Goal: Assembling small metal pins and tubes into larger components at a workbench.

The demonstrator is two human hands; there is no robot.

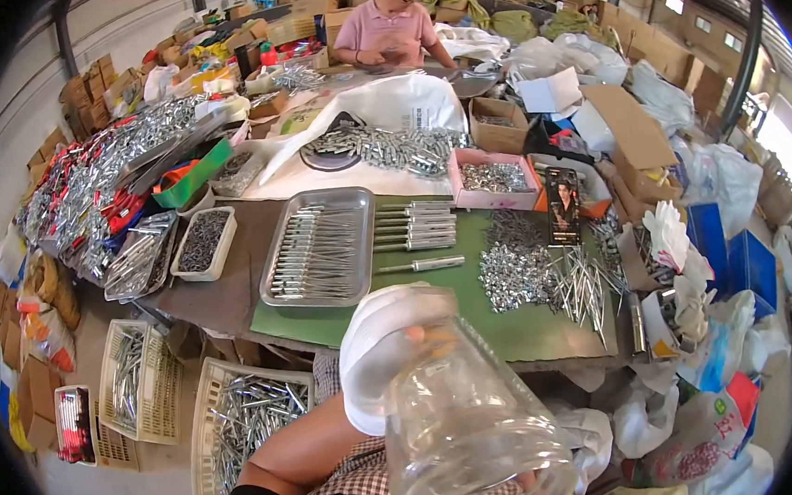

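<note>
A large clear jar [476, 412] hangs tilted close in front of me, above the table's front edge and my lap. My left hand [378, 353], in a white glove, is closed round its far, narrower end. At the jar's right, a white-gloved shape that looks like my right hand [587, 438] shows only in part; its fingers are hidden. Beyond the jar, a metal tray [317, 301] holds a row of metal expansion bolts. Several more bolts [421, 226] lie beside it on the green mat [402, 290], with a single bolt [422, 264] nearer me.
Small metal parts [505, 279] and thin rods [585, 295] lie at the mat's right. A pink box [496, 198] and a white tub [200, 274] stand on the table. Crates [200, 437] of bolts are at lower left. Across the table sits a person [390, 33] in pink.
</note>
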